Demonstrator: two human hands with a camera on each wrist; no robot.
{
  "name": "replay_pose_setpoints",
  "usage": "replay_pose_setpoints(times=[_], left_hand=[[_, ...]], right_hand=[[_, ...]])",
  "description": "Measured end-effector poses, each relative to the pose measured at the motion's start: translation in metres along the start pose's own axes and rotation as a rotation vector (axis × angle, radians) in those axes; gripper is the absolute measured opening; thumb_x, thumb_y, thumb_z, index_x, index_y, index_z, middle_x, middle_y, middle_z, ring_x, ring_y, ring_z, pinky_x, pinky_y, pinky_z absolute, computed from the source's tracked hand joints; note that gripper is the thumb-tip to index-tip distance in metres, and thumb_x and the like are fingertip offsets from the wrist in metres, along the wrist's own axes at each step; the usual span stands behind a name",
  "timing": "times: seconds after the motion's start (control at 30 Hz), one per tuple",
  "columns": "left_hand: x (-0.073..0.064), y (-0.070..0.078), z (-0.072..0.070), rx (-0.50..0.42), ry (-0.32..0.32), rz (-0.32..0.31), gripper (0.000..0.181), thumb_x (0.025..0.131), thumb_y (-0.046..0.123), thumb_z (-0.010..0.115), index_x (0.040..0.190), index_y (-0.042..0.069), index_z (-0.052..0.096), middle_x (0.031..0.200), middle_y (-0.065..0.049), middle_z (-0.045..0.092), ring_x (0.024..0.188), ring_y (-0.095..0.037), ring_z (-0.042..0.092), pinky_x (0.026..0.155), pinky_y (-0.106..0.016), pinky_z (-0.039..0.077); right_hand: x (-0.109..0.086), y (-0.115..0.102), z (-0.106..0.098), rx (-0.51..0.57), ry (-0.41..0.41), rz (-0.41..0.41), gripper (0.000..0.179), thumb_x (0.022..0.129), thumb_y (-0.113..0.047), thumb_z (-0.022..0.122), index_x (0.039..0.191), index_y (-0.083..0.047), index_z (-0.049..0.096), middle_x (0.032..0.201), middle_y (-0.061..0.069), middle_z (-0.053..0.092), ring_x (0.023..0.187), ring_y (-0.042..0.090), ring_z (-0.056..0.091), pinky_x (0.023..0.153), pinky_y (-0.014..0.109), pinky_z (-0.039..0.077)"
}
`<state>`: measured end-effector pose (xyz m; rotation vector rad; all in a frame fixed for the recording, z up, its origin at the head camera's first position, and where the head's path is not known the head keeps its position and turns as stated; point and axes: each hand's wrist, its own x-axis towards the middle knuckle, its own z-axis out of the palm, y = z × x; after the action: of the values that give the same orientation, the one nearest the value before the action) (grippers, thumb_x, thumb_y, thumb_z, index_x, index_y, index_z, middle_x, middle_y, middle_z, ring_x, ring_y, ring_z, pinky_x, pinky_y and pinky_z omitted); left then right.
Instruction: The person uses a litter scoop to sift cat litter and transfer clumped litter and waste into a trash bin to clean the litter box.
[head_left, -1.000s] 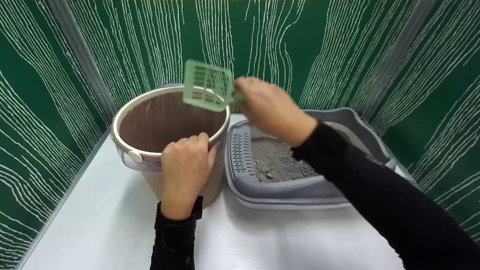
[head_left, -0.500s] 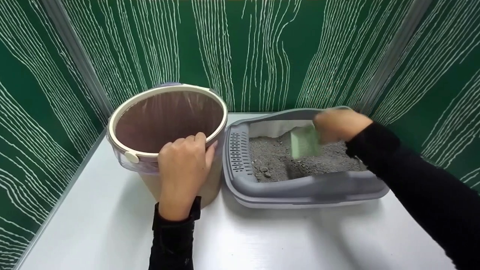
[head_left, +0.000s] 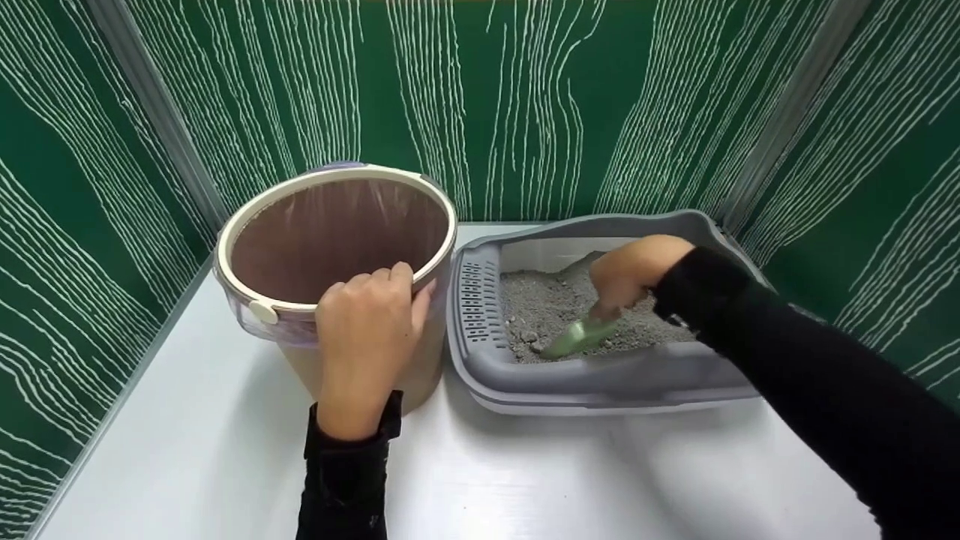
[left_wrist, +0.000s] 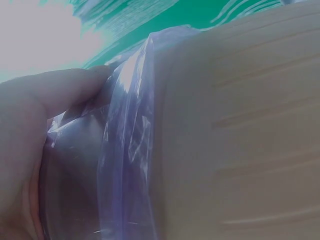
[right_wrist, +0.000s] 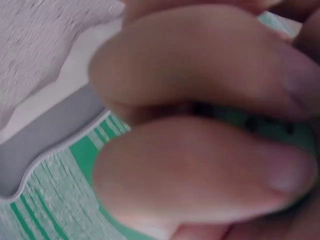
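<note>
My left hand (head_left: 367, 337) grips the near right rim of a tan trash can (head_left: 429, 375), fingers over the edge. A clear purplish bag (left_wrist: 127, 150) lines the can and folds down outside its rim in the left wrist view. My right hand (head_left: 634, 270) holds a green litter scoop (head_left: 583, 334) by its handle, fingers curled round it in the right wrist view. The scoop's head points down and left, at the litter by the near wall of a grey litter box (head_left: 600, 375). Clumps (head_left: 529, 337) lie in the grey litter (head_left: 540, 296) just left of the scoop.
Can and litter box stand side by side on a white table (head_left: 510, 480). A slotted ledge (head_left: 480, 300) runs along the box's left side. Green panels (head_left: 525, 112) with white wavy lines close off the back and sides.
My right hand has carried the scoop from above the trash can over to the right, then down and left into the litter near the clumps. The left hand stays on the rim.
</note>
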<state>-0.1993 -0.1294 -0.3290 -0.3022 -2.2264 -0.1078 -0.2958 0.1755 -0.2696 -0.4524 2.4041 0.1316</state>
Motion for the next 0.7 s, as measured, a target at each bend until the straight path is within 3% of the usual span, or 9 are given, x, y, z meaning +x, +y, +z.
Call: replay_pose_setpoints(times=[0.1, 0.17, 0.33, 0.43, 0.57, 0.7], left_hand=[[-0.001, -0.001, 0.0, -0.002, -0.001, -0.002, 0.039, 0.093, 0.031, 0.083, 0.074, 0.007, 0.059, 0.064, -0.01, 0.064, 0.054, -0.033, 0.063, 0.048, -0.042, 0.043], [-0.001, 0.0, 0.0, -0.005, 0.001, -0.001, 0.039, 0.093, 0.03, 0.083, 0.073, 0.007, 0.059, 0.064, -0.01, 0.064, 0.054, -0.033, 0.063, 0.048, -0.042, 0.043], [-0.001, 0.002, 0.001, -0.009, 0.003, 0.0, 0.039, 0.092, 0.031, 0.084, 0.073, 0.007, 0.059, 0.063, -0.009, 0.064, 0.053, -0.033, 0.063, 0.049, -0.042, 0.043], [-0.001, 0.003, 0.001, -0.01, 0.0, 0.0, 0.038, 0.092, 0.031, 0.084, 0.074, 0.007, 0.06, 0.064, -0.009, 0.065, 0.054, -0.032, 0.063, 0.049, -0.042, 0.043], [0.0, 0.003, 0.001, -0.005, -0.004, 0.001, 0.038, 0.093, 0.032, 0.083, 0.075, 0.007, 0.06, 0.065, -0.009, 0.065, 0.054, -0.032, 0.063, 0.049, -0.042, 0.043], [0.0, 0.001, 0.0, 0.001, -0.002, -0.003, 0.039, 0.093, 0.032, 0.083, 0.074, 0.007, 0.06, 0.065, -0.009, 0.065, 0.054, -0.033, 0.064, 0.049, -0.042, 0.044]], right_hand=[[0.01, -0.016, -0.001, -0.016, -0.079, -0.006, 0.036, 0.1, -0.041, 0.068, 0.078, -0.013, 0.069, 0.066, -0.008, 0.047, 0.053, 0.005, 0.033, 0.05, 0.022, 0.033], [0.019, -0.024, 0.0, -0.051, -0.135, -0.007, 0.038, 0.102, -0.041, 0.064, 0.089, -0.008, 0.078, 0.064, -0.008, 0.05, 0.052, 0.004, 0.033, 0.049, 0.021, 0.034], [0.044, -0.04, 0.008, -0.154, -0.236, -0.033, 0.035, 0.099, -0.03, 0.059, 0.088, -0.005, 0.082, 0.058, -0.008, 0.047, 0.049, 0.004, 0.035, 0.05, 0.022, 0.034], [0.054, -0.048, 0.016, -0.223, -0.221, -0.057, 0.029, 0.092, -0.017, 0.056, 0.084, -0.003, 0.081, 0.056, -0.007, 0.048, 0.048, 0.006, 0.038, 0.049, 0.023, 0.031], [0.056, -0.062, 0.021, -0.28, -0.116, -0.046, 0.024, 0.082, -0.003, 0.055, 0.073, -0.002, 0.077, 0.056, -0.003, 0.055, 0.049, 0.012, 0.046, 0.048, 0.026, 0.032], [0.053, -0.075, 0.025, -0.283, 0.026, -0.019, 0.025, 0.08, 0.004, 0.056, 0.059, -0.01, 0.057, 0.062, 0.0, 0.051, 0.054, 0.015, 0.045, 0.051, 0.03, 0.036]])
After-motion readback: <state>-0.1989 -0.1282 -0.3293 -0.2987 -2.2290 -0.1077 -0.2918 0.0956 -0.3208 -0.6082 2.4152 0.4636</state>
